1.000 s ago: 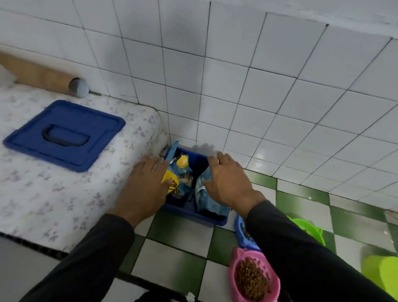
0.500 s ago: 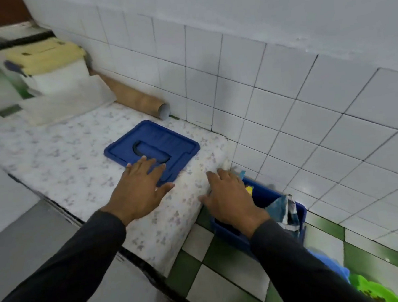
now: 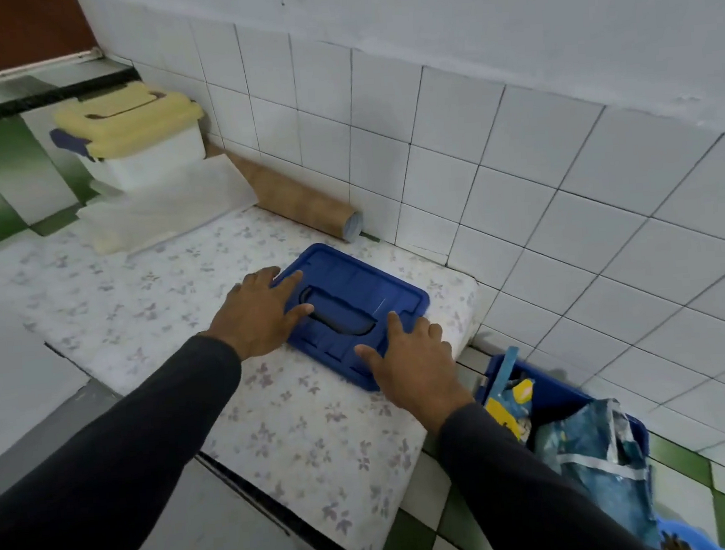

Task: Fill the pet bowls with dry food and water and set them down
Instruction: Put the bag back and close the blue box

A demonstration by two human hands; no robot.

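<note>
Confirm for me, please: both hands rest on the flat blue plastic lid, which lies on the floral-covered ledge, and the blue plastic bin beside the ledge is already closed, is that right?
Not quite. The head view shows the blue plastic bin open, with food bags standing in it. The rest holds: the left hand and right hand rest on the flat blue plastic lid, which lies on the floral-covered ledge.

Both arms in dark long sleeves reach forward. The left hand (image 3: pixel 259 311) lies palm down, fingers (image 3: pixel 294 280) straight and spread. The right hand (image 3: pixel 410 357) is likewise flat, palm down, its fingers (image 3: pixel 395 322) extended and slightly apart.
</note>
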